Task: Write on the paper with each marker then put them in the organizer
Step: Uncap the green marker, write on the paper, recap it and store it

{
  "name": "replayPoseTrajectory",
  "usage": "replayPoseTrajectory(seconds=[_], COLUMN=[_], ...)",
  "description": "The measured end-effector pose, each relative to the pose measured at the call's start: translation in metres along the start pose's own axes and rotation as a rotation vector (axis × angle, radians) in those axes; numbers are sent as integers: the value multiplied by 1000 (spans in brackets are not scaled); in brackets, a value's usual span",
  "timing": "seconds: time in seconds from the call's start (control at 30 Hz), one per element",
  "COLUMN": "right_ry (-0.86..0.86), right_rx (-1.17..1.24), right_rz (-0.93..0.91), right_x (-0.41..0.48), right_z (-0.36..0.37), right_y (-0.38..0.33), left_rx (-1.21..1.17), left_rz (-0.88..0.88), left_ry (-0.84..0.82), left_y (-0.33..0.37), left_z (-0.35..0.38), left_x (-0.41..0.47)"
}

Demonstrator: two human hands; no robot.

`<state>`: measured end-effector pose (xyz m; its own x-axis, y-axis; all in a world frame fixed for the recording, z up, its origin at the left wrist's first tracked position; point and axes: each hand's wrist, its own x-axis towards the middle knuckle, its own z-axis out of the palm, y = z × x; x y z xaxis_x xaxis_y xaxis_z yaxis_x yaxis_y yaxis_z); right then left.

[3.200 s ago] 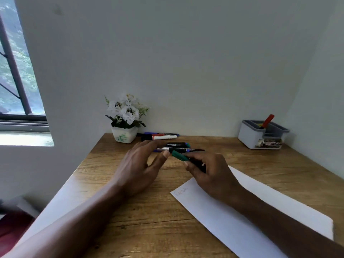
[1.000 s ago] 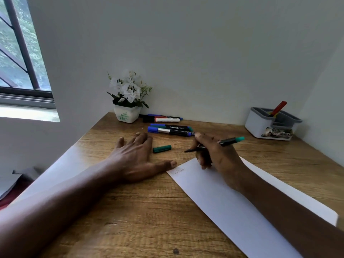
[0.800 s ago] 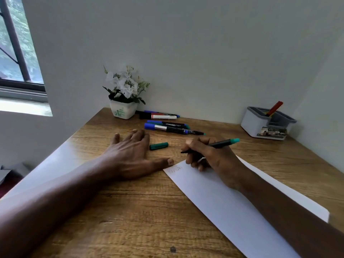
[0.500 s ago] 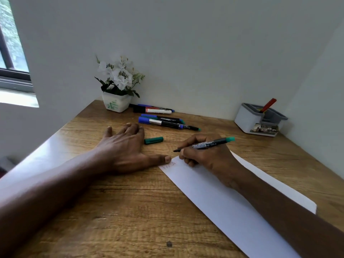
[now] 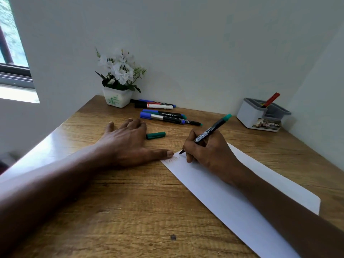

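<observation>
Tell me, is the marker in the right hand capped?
Uncapped: the black, green-ended marker in the right hand has its bare tip on the white paper; a green cap lies loose nearby.

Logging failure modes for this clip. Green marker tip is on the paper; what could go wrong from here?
1. The left hand lies flat on the table, only its thumb tip at the corner of the paper; the sheet may pivot as the right hand writes with the green marker.
2. The green cap lies loose beside the left hand; a nudge could roll it off, leaving the marker uncapped for the organizer.
</observation>
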<state>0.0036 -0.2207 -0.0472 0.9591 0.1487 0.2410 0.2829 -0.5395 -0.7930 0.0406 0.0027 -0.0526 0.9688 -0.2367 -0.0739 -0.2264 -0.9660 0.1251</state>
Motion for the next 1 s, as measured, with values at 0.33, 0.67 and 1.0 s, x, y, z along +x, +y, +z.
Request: replayPoseTrajectory(seconds=[0.33,0.67,1.0], right_ry=[-25,-12,70], right_rx=[44,7,-53], right_rz=[-6,-42,-34], right_x=[0,-1,0], right_z=[-1,-1,0], right_y=[4,4,5], left_rx=[14,-1,5], left_rz=[-14,-2,-5], left_ry=[-9,4,8], left_y=[2,1,-1], left_z=[-2,0,2], left_x=[-1,-2,2])
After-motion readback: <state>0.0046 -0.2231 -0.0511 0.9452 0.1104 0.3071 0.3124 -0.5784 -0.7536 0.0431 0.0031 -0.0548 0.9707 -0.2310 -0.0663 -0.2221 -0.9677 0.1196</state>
